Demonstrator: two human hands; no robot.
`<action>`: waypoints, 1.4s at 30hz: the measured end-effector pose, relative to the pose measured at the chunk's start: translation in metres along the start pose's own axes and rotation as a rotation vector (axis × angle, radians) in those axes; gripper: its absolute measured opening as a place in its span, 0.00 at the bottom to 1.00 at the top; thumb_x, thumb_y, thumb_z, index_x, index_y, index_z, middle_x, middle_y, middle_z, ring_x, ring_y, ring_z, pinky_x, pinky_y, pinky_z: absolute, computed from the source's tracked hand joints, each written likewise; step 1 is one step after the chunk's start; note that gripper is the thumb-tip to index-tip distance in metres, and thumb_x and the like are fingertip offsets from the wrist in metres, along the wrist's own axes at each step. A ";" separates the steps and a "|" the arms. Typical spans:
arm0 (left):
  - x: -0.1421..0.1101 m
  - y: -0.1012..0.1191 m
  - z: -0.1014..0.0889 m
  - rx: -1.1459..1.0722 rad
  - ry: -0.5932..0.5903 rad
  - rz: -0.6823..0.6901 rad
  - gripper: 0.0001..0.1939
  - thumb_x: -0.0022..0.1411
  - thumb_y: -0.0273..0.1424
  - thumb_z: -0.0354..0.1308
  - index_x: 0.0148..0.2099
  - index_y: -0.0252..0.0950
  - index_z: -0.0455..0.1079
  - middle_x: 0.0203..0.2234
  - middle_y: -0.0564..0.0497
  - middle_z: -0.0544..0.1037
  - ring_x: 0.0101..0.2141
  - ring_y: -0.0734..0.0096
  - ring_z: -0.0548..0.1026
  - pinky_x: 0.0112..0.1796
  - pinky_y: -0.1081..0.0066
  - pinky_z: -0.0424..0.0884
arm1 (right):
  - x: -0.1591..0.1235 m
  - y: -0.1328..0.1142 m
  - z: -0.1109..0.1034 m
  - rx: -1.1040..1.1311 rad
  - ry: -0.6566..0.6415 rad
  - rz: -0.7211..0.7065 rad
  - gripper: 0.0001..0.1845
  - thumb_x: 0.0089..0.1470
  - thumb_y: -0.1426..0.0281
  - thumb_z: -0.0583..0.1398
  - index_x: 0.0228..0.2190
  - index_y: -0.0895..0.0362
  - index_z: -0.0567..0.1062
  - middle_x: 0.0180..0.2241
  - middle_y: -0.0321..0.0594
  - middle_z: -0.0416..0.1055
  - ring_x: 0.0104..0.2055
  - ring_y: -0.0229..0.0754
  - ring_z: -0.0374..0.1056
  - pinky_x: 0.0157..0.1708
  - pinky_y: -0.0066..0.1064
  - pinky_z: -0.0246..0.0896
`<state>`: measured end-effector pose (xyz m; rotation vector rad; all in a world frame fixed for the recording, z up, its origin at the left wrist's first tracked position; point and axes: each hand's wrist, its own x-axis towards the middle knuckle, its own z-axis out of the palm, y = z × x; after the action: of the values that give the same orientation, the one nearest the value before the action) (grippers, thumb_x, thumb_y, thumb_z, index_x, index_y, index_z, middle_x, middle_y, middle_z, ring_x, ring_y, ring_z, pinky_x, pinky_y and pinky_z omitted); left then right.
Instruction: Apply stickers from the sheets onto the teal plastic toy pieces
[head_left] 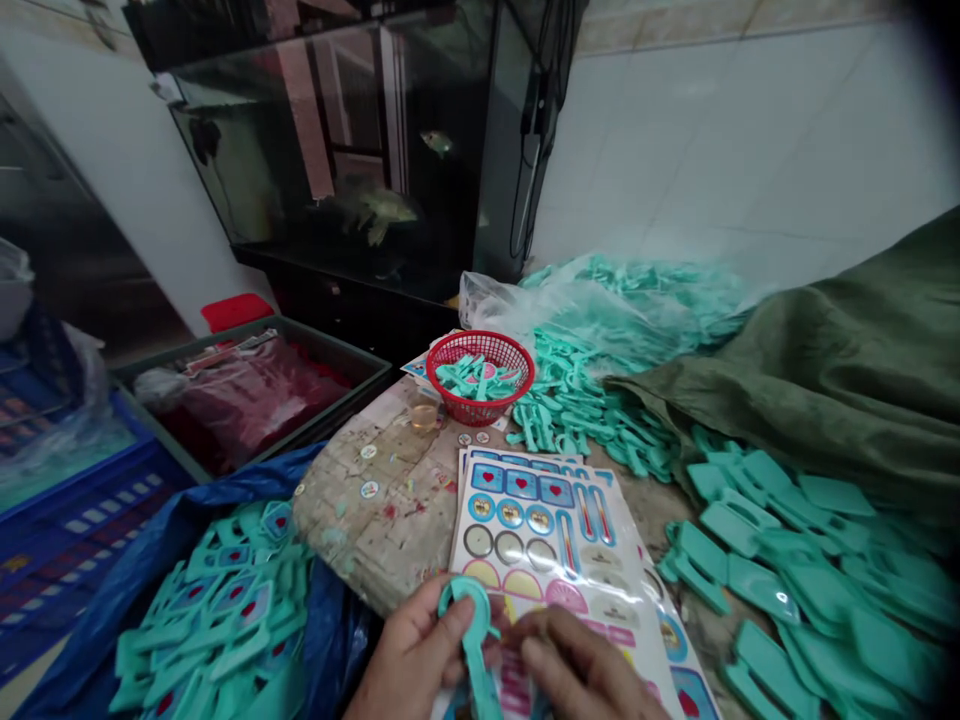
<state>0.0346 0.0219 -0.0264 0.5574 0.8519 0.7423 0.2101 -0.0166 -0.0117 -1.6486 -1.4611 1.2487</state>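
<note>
Round-headed teal plastic piece with a narrow handle (pixel 477 650): held in your left hand (pixel 412 660), low in the view, over the near part of the glossy white sheet of printed stickers (pixel 551 545).
Left fingers: closed on the piece, your thumb lying across its round head and the other fingers supporting it from the far side.
Right fingers: bent in close beside the piece; you cannot tell whether your right hand (pixel 585 665) is pinching something small or only touching.
Weight and stiffness: expect the piece to be light and fairly rigid, its slim neck probably the weakest point if you twist it.
Surface: the plastic looks smooth and may slide under dry fingertips, so a firm pinch should serve better than a loose one.
Where to hold: take the raised rim of the round head, or the handle just below it, leaving the recessed face free.
Sticker sheet: likely thin and flexible; steady it by a white margin.
Hidden by your hands: the back of the piece, several fingertips and the lower sticker rows.
Cut off: the handle's lower end, near the bottom edge.
Hard to make out: teal parts under the dark green cloth (pixel 810 350) and inside the cloudy clear plastic bag (pixel 491 298).
</note>
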 end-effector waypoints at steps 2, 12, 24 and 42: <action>-0.003 -0.001 -0.004 -0.051 0.055 0.011 0.14 0.56 0.38 0.60 0.43 0.35 0.70 0.36 0.46 0.80 0.33 0.65 0.78 0.38 0.67 0.72 | 0.002 0.000 -0.017 -0.058 0.160 -0.021 0.19 0.53 0.52 0.53 0.35 0.51 0.76 0.36 0.39 0.75 0.39 0.45 0.69 0.37 0.30 0.63; -0.005 -0.003 0.016 0.031 0.066 -0.027 0.18 0.48 0.41 0.65 0.39 0.35 0.72 0.27 0.50 0.79 0.29 0.63 0.78 0.28 0.73 0.72 | 0.028 0.048 -0.058 -0.632 0.219 -0.165 0.13 0.58 0.64 0.49 0.30 0.54 0.70 0.29 0.40 0.70 0.31 0.42 0.66 0.32 0.32 0.59; 0.018 -0.024 0.005 0.031 -0.064 -0.095 0.14 0.57 0.35 0.58 0.44 0.35 0.68 0.33 0.49 0.77 0.34 0.65 0.78 0.37 0.65 0.73 | 0.034 0.051 -0.063 -0.702 0.147 -0.181 0.10 0.56 0.67 0.52 0.24 0.54 0.67 0.26 0.37 0.68 0.28 0.40 0.63 0.29 0.30 0.53; 0.014 -0.018 0.010 0.119 -0.032 -0.116 0.11 0.58 0.34 0.56 0.42 0.34 0.68 0.28 0.50 0.77 0.28 0.71 0.77 0.35 0.68 0.73 | 0.042 0.026 -0.062 -0.804 0.114 -0.229 0.08 0.46 0.68 0.61 0.19 0.55 0.68 0.21 0.35 0.70 0.24 0.39 0.63 0.27 0.31 0.49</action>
<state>0.0558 0.0199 -0.0401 0.6188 0.8953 0.5788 0.2747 0.0277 -0.0225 -1.9022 -2.1639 0.4297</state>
